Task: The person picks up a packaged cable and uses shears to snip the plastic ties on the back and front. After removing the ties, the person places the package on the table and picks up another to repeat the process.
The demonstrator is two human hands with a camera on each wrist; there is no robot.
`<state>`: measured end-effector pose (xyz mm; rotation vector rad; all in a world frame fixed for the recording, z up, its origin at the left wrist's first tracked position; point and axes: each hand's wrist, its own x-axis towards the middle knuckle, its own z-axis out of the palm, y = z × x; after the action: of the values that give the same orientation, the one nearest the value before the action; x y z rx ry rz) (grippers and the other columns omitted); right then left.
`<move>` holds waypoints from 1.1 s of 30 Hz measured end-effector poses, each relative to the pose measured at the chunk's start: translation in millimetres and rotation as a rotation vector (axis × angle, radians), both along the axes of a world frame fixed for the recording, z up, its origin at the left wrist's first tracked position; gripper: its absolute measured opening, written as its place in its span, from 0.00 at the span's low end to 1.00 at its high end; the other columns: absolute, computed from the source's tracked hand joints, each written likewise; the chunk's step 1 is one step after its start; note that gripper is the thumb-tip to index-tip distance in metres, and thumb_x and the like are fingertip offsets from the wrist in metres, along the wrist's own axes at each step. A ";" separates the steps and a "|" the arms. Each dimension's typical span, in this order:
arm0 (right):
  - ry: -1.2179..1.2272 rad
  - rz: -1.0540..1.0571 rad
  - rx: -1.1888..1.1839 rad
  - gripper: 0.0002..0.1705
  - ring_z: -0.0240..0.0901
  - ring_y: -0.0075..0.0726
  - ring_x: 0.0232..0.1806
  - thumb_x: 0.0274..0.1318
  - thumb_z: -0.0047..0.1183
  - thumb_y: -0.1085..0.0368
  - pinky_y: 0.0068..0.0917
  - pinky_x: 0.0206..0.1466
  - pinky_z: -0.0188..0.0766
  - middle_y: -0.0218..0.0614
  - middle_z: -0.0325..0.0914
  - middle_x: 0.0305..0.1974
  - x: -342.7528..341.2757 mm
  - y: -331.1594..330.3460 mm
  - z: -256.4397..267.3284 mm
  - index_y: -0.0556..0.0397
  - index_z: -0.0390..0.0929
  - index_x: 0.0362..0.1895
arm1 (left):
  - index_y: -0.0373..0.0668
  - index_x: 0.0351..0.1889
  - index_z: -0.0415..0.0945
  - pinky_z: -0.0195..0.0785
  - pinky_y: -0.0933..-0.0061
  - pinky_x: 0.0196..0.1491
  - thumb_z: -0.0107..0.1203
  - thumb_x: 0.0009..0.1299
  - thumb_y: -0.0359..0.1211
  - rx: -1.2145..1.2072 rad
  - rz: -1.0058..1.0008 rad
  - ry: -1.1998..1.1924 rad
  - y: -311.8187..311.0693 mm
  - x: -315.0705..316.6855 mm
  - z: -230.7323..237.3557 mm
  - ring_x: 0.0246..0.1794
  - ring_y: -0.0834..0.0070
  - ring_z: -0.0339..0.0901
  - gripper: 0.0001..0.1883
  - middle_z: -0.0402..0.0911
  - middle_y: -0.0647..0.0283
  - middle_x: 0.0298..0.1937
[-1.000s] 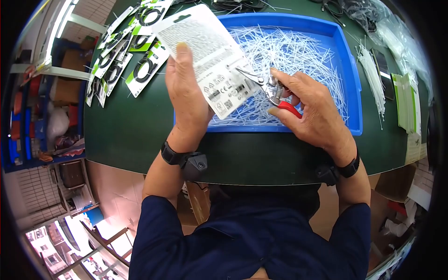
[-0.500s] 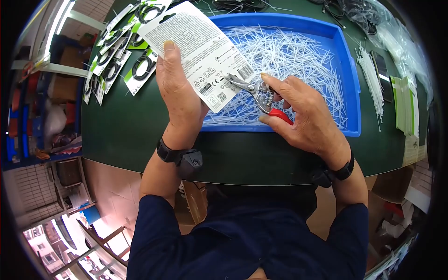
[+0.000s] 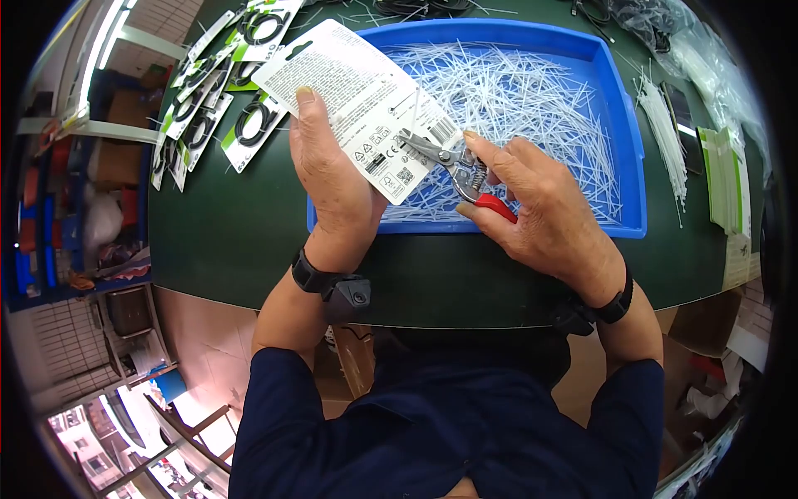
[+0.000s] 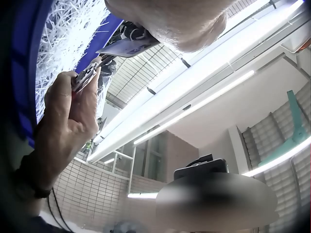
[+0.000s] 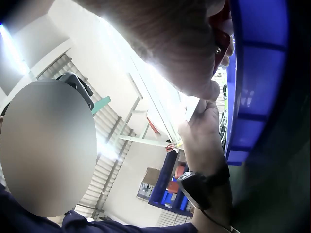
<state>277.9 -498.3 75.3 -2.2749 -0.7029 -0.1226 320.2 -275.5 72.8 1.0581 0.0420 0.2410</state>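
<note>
In the head view, my left hand point(image 3: 332, 179) grips a white printed packaging card point(image 3: 349, 91), thumb across its face and fingers hidden behind it. The card is tilted, its hang hole at the upper left. My right hand point(image 3: 549, 208) holds a pair of cutters point(image 3: 446, 156) with red handles and a coil spring. Their blades lie over the card's lower part, by the printed symbols and barcode. The left wrist view shows the cutters point(image 4: 86, 76) at the card's edge from the side. Part of the red handle point(image 5: 222, 46) appears in the right wrist view.
Behind the hands, a blue tray point(image 3: 629, 150) holds a heap of thin white plastic strips point(image 3: 515, 100). Carded black cables point(image 3: 252, 125) are piled at the left of the dark green table point(image 3: 224, 224). A bundle of white ties point(image 3: 662, 137) and stacked green-white cards point(image 3: 723, 183) lie right.
The cutters have moved left, their blade tips passing from near the card's right side to over its printed symbols. The card has shifted a little left and turned slightly. Both hands keep their grip.
</note>
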 end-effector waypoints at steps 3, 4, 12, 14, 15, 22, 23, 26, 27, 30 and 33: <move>0.006 -0.001 0.041 0.42 0.76 0.42 0.35 0.52 0.75 0.67 0.37 0.39 0.74 0.41 0.77 0.37 -0.8 0.9 -2.7 0.52 0.75 0.73 | 0.37 0.69 0.65 0.83 0.67 0.54 0.43 0.86 0.53 0.008 0.019 -0.027 0.1 0.6 -1.0 0.54 0.68 0.86 0.28 0.81 0.51 0.59; 0.004 -0.003 0.049 0.42 0.76 0.41 0.34 0.52 0.75 0.68 0.36 0.38 0.74 0.41 0.77 0.36 -0.9 0.9 -3.1 0.52 0.75 0.72 | 0.37 0.69 0.65 0.84 0.67 0.54 0.43 0.86 0.52 0.013 0.012 -0.030 0.2 0.8 -0.7 0.53 0.68 0.86 0.28 0.81 0.51 0.59; -0.008 -0.022 0.100 0.43 0.75 0.36 0.31 0.49 0.76 0.70 0.32 0.36 0.74 0.38 0.78 0.35 1.5 -1.9 -1.3 0.52 0.76 0.72 | 0.37 0.70 0.65 0.83 0.67 0.56 0.48 0.86 0.48 0.053 -0.056 -0.086 4.0 6.3 0.8 0.54 0.69 0.85 0.25 0.81 0.54 0.59; -0.024 -0.033 0.127 0.43 0.73 0.32 0.31 0.50 0.75 0.70 0.29 0.35 0.73 0.36 0.77 0.35 4.2 -3.8 -0.4 0.52 0.75 0.73 | 0.37 0.70 0.66 0.81 0.68 0.58 0.51 0.86 0.44 0.109 -0.075 -0.096 5.5 11.7 2.9 0.54 0.71 0.85 0.24 0.81 0.55 0.60; -0.034 -0.036 0.132 0.43 0.73 0.32 0.31 0.50 0.75 0.70 0.29 0.35 0.73 0.36 0.77 0.35 6.5 -5.6 1.6 0.52 0.75 0.73 | 0.37 0.70 0.66 0.81 0.68 0.58 0.51 0.86 0.44 0.115 -0.078 -0.106 8.6 14.1 5.9 0.54 0.71 0.85 0.24 0.81 0.55 0.60; -0.110 -0.169 0.374 0.42 0.71 0.25 0.34 0.51 0.72 0.70 0.22 0.37 0.72 0.31 0.76 0.37 18.0 -19.5 10.0 0.55 0.75 0.73 | 0.33 0.63 0.76 0.75 0.69 0.60 0.65 0.79 0.33 0.668 0.035 -0.420 34.3 15.4 21.8 0.54 0.76 0.81 0.19 0.84 0.57 0.59; -0.111 -0.171 0.377 0.42 0.71 0.25 0.34 0.51 0.72 0.70 0.22 0.37 0.72 0.31 0.76 0.37 17.6 -19.2 10.9 0.55 0.75 0.73 | 0.33 0.63 0.76 0.75 0.69 0.60 0.65 0.79 0.33 0.671 0.033 -0.423 34.5 15.6 22.6 0.54 0.76 0.81 0.19 0.84 0.57 0.59; -0.108 -0.142 0.349 0.43 0.72 0.25 0.34 0.49 0.72 0.70 0.22 0.38 0.73 0.33 0.77 0.38 14.9 -17.2 13.4 0.54 0.76 0.73 | 0.34 0.61 0.78 0.74 0.68 0.61 0.68 0.76 0.30 0.639 0.127 -0.469 34.4 16.3 24.5 0.55 0.76 0.81 0.18 0.85 0.57 0.57; -0.108 -0.144 0.351 0.43 0.72 0.25 0.34 0.49 0.72 0.70 0.22 0.38 0.73 0.33 0.77 0.38 14.5 -16.2 13.5 0.54 0.76 0.73 | 0.34 0.61 0.78 0.74 0.68 0.61 0.68 0.76 0.30 0.641 0.125 -0.470 35.2 16.6 25.3 0.55 0.76 0.81 0.18 0.85 0.57 0.57; -0.089 -0.120 0.351 0.43 0.72 0.25 0.35 0.48 0.73 0.69 0.23 0.39 0.73 0.33 0.77 0.39 13.2 -13.9 13.3 0.54 0.76 0.73 | 0.34 0.62 0.77 0.75 0.67 0.62 0.63 0.79 0.29 0.748 0.219 -0.525 38.2 16.6 27.0 0.56 0.75 0.80 0.17 0.85 0.57 0.57; -0.059 -0.095 0.347 0.43 0.73 0.26 0.35 0.48 0.73 0.69 0.24 0.39 0.74 0.34 0.79 0.39 11.8 -13.1 14.4 0.54 0.76 0.72 | 0.35 0.57 0.78 0.75 0.67 0.56 0.56 0.83 0.32 0.362 0.205 -0.371 17.8 16.9 38.0 0.48 0.75 0.79 0.11 0.83 0.61 0.49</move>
<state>289.6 -511.3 89.6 -1.9764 -0.5554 -0.3322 337.1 -257.8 110.8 1.3548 -0.2359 0.6455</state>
